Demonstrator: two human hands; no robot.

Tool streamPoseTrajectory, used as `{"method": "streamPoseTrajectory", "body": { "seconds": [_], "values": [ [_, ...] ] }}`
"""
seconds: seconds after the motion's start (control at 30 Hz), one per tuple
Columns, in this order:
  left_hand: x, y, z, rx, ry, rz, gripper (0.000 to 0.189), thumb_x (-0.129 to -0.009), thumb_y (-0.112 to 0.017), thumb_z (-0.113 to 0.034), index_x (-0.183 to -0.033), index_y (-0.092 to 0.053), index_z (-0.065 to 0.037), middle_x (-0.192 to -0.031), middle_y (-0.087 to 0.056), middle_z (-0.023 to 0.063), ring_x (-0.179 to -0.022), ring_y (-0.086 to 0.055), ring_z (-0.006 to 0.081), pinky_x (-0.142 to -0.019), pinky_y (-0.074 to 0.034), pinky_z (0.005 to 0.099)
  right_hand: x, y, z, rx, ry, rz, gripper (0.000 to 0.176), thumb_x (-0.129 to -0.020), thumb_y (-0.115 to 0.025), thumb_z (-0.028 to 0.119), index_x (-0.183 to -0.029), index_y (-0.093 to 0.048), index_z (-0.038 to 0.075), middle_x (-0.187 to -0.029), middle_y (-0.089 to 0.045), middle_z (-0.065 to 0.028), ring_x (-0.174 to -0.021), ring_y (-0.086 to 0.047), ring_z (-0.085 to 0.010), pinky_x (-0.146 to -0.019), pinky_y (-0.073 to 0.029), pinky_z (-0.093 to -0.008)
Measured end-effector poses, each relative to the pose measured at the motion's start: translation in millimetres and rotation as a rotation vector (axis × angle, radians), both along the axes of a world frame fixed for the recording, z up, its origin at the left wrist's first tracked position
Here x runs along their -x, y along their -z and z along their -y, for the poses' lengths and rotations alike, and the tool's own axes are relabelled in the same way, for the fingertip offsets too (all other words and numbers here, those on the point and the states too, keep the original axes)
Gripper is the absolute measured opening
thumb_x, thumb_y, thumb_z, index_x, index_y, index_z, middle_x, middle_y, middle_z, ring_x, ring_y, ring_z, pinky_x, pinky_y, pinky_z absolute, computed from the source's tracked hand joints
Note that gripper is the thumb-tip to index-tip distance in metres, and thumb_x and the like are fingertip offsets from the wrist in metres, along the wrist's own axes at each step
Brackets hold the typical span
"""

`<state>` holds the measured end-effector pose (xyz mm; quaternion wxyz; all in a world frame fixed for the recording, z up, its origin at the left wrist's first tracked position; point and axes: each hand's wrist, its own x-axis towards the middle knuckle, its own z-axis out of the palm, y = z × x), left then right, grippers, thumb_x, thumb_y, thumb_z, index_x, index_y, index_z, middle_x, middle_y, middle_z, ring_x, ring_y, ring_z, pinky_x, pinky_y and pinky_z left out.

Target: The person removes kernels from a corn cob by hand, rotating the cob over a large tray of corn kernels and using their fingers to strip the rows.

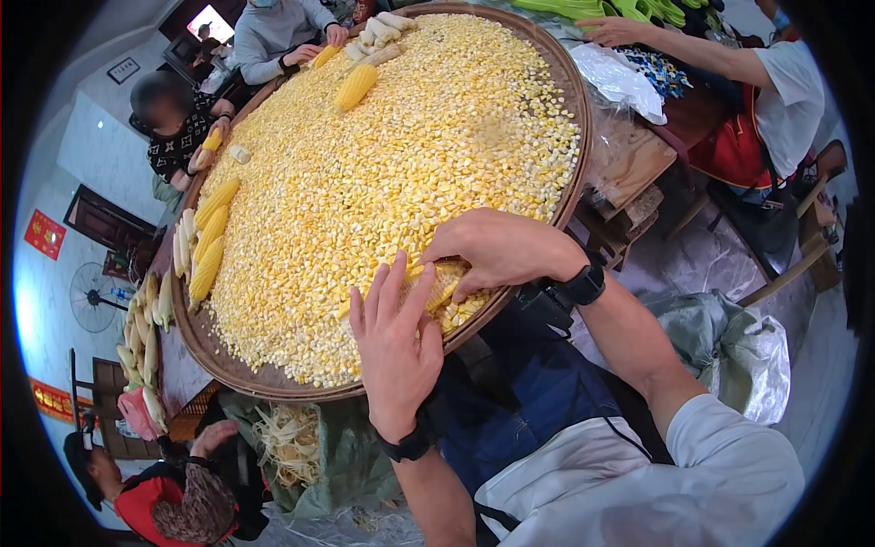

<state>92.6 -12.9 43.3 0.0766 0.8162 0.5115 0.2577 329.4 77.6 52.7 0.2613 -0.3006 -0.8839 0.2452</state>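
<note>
A partly stripped corn cob [441, 284] lies low over the kernels at the near edge of a large round tray [239, 383]. My left hand [396, 342] rests across the cob's left part, fingers extended over it and thumb along the near side. My right hand [501, 248] curls around its right end, with the thumb pressed on the rows. Parts of the cob are hidden beneath my fingers. Loose yellow corn kernels [365, 182] fill the tray around both hands.
Whole cobs [210, 242] line the tray's left side, and another cob [355, 87] lies farther back near stripped cobs [381, 29]. Other people sit around the tray; one holds a cob [212, 139]. A husk-filled sack [290, 442] stands below, and a silvery bag [729, 351] sits at right.
</note>
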Motion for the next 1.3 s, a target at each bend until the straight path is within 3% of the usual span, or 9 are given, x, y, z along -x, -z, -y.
{"method": "streamPoseTrajectory", "body": {
  "seconds": [0.33, 0.43, 0.53, 0.73, 0.83, 1.03, 1.13, 1.3],
  "values": [
    [2, 0, 2, 0.021, -0.001, 0.066, 0.059, -0.093, -0.067, -0.004, -0.148, -0.077, -0.023, -0.173, -0.057, 0.0099, -0.161, -0.05, 0.0358, -0.136, -0.026, 0.0635, 0, 1, 0, -0.01, 0.006, -0.016, 0.043, -0.073, -0.097, 0.013, -0.105, -0.072, -0.001, -0.097, -0.076, -0.0201, -0.099, -0.074, -0.0458, -0.085, -0.056, -0.0531],
    [1, 0, 1, 0.043, -0.013, 0.101, 0.055, -0.093, -0.067, -0.004, -0.144, -0.078, -0.022, -0.173, -0.057, 0.0093, -0.16, -0.051, 0.0355, -0.136, -0.026, 0.0637, 0, -4, -1, 0.053, 0.009, 0.113, 0.063, -0.077, -0.098, 0.017, -0.133, -0.075, 0.002, -0.113, -0.078, -0.0204, -0.111, -0.074, -0.0443, -0.095, -0.058, -0.0516],
    [0, -2, 1, 0.036, -0.013, 0.106, 0.051, -0.094, -0.067, -0.005, -0.14, -0.078, -0.021, -0.172, -0.058, 0.0091, -0.159, -0.052, 0.0351, -0.136, -0.026, 0.0639, 1, 4, -1, -0.017, 0.001, -0.031, 0.043, -0.073, -0.097, 0.014, -0.106, -0.073, 0.0, -0.098, -0.076, -0.0204, -0.1, -0.074, -0.046, -0.086, -0.056, -0.0533],
    [4, 4, 0, -0.016, 0.014, 0.086, 0.048, -0.095, -0.066, -0.005, -0.139, -0.077, -0.021, -0.172, -0.057, 0.0098, -0.158, -0.052, 0.0356, -0.135, -0.026, 0.0646, 1, 4, 0, -0.007, 0.01, -0.05, 0.046, -0.074, -0.098, 0.013, -0.112, -0.075, 0.0, -0.101, -0.078, -0.0204, -0.102, -0.075, -0.0457, -0.087, -0.057, -0.0527],
    [-3, -3, 1, 0.004, -0.014, 0.123, 0.056, -0.095, -0.065, -0.004, -0.147, -0.074, -0.022, -0.175, -0.053, 0.0105, -0.16, -0.05, 0.036, -0.136, -0.025, 0.0652, 1, -5, 2, 0.045, 0.028, 0.05, 0.048, -0.073, -0.098, 0.014, -0.114, -0.076, 0.0, -0.099, -0.078, -0.0201, -0.102, -0.075, -0.0456, -0.088, -0.058, -0.0523],
    [-2, -2, -1, 0.044, 0.016, -0.006, 0.072, -0.092, -0.063, -0.006, -0.162, -0.066, -0.025, -0.179, -0.048, 0.0114, -0.164, -0.043, 0.0364, -0.138, -0.021, 0.0652, 1, 1, 1, 0.103, 0.067, -0.035, 0.079, -0.072, -0.1, 0.012, -0.144, -0.07, 0.003, -0.108, -0.081, -0.0237, -0.107, -0.077, -0.046, -0.09, -0.059, -0.0521],
    [-1, -2, -1, 0.03, 0.027, -0.005, 0.072, -0.091, -0.064, -0.006, -0.16, -0.068, -0.026, -0.179, -0.048, 0.011, -0.164, -0.043, 0.0368, -0.138, -0.021, 0.0654, 0, -3, 2, 0.1, 0.047, -0.012, 0.101, -0.075, -0.1, 0.016, -0.165, -0.057, 0.009, -0.108, -0.08, -0.0197, -0.098, -0.078, -0.0404, -0.086, -0.061, -0.0474],
    [0, -3, 0, 0.052, 0.027, 0.063, 0.068, -0.09, -0.065, -0.004, -0.154, -0.073, -0.025, -0.177, -0.051, 0.0112, -0.163, -0.046, 0.0371, -0.138, -0.022, 0.0654, -1, 0, 0, 0.077, 0.035, -0.01, 0.103, -0.074, -0.1, 0.015, -0.167, -0.055, 0.01, -0.108, -0.081, -0.0191, -0.096, -0.079, -0.0387, -0.085, -0.062, -0.047]
  ]
}}
